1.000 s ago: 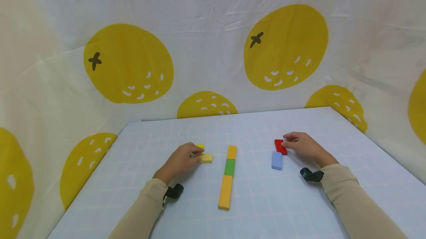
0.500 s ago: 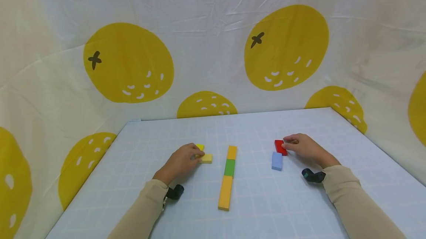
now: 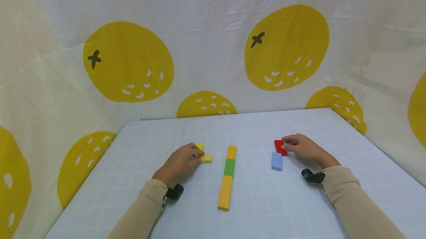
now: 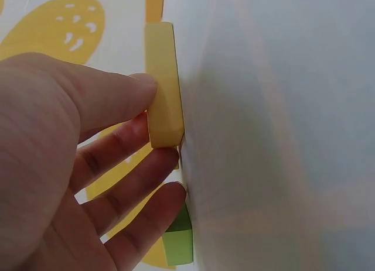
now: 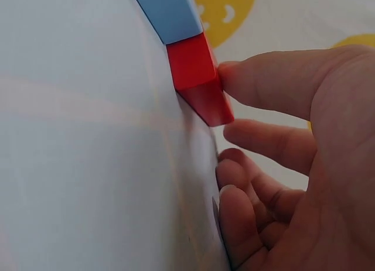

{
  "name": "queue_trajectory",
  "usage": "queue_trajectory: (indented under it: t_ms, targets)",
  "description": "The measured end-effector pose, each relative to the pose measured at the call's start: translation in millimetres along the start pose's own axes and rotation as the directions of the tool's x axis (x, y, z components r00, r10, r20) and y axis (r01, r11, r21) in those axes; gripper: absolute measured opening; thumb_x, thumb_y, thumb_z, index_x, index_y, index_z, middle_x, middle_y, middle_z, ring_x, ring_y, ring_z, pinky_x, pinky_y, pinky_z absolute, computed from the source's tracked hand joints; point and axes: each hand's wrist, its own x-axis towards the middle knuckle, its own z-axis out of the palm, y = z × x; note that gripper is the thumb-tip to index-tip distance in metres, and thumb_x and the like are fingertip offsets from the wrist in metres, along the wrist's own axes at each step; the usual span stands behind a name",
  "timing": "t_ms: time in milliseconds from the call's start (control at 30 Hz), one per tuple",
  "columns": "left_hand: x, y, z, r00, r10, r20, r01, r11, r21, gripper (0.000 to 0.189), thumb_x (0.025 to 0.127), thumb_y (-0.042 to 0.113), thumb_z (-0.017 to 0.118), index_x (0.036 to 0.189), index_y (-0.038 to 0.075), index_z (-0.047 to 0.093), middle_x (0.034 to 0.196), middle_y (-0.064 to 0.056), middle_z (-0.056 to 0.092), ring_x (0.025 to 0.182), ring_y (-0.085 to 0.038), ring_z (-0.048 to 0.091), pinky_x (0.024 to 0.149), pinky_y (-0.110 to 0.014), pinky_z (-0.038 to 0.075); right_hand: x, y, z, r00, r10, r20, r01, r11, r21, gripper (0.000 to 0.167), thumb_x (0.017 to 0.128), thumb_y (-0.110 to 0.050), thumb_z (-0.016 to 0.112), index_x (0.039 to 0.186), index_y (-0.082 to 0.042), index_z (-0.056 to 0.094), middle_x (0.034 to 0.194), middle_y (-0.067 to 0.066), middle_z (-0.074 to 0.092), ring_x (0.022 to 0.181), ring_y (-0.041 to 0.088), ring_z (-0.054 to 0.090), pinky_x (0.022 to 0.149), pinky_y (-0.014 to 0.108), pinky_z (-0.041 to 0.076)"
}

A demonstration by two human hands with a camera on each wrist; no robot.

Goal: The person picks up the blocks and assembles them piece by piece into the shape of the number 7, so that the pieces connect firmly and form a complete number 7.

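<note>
In the head view my left hand (image 3: 181, 162) is over a pale yellow block (image 3: 206, 158), and the left wrist view shows my thumb pressed on this block with the index finger reaching behind it. A brighter yellow block (image 3: 200, 146) lies just beyond, partly covered by the hand. Below my fingertips in the left wrist view sits a light green block (image 4: 179, 247). My right hand (image 3: 303, 147) touches a red block (image 3: 279, 145) with the thumb; its other fingers are relaxed, apart from the block. The red block's end meets a light blue block (image 3: 276, 161).
Between my hands, a row of an orange block (image 3: 231, 152), a green block (image 3: 229, 167) and a longer orange block (image 3: 225, 192) lies end to end on the pale checked tabletop (image 3: 253, 209). A fruit-print curtain (image 3: 213, 46) hangs behind.
Both hands stay nearly where they were, with only slight finger shifts. The red and blue blocks keep their places, and the head view tilts a little.
</note>
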Motion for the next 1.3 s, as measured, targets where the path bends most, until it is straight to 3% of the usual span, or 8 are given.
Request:
queue_trajectory:
  t_ms: [367,633,933,1300]
  targets:
    - [-0.2,-1.8,2.2,1.0,0.009,0.005,-0.009,1.0,-0.007,0.023,0.093,0.02,0.074,0.115,0.016,0.077,0.108,0.005,0.063,0.097,-0.014,0.059,0.091,-0.037,0.052,-2.0,0.9,1.8,1.0,-0.004,-0.024,0.005,1.0,0.015,0.057,0.093,-0.039,0.07,0.134,-0.003,0.056,0.124,0.02,0.057,0.111,0.037,0.05,0.093,0.053,0.049]
    - [-1.6,-2.5,2.6,1.0,0.02,-0.017,-0.02,1.0,-0.002,0.022,0.092,0.019,0.074,0.113,0.016,0.077,0.11,0.004,0.065,0.101,-0.015,0.061,0.093,-0.038,0.052,-0.5,1.4,2.9,0.995,-0.052,-0.085,0.058,0.996,0.065,0.047,0.094,-0.035,0.07,0.127,-0.003,0.057,0.114,0.013,0.061,0.105,0.031,0.052,0.089,0.043,0.048]
    - [-3.9,-2.2,1.2,0.999,0.041,-0.032,-0.041,0.999,-0.006,0.022,0.092,0.018,0.075,0.114,0.016,0.077,0.11,0.004,0.065,0.101,-0.015,0.06,0.091,-0.037,0.052,1.0,2.5,5.4,0.989,-0.064,-0.134,0.078,0.992,0.099,0.043,0.095,-0.028,0.069,0.129,-0.005,0.056,0.126,0.016,0.059,0.111,0.032,0.054,0.097,0.051,0.048]
    - [-1.7,-2.4,2.0,1.0,0.011,-0.008,-0.011,1.0,0.008,0.022,0.091,0.018,0.076,0.112,0.016,0.078,0.108,0.004,0.064,0.102,-0.016,0.062,0.092,-0.039,0.052,0.6,-0.1,6.5,0.989,-0.036,-0.142,0.058,0.987,0.152,0.045,0.095,-0.028,0.07,0.132,-0.005,0.057,0.124,0.016,0.059,0.113,0.035,0.055,0.093,0.048,0.049]
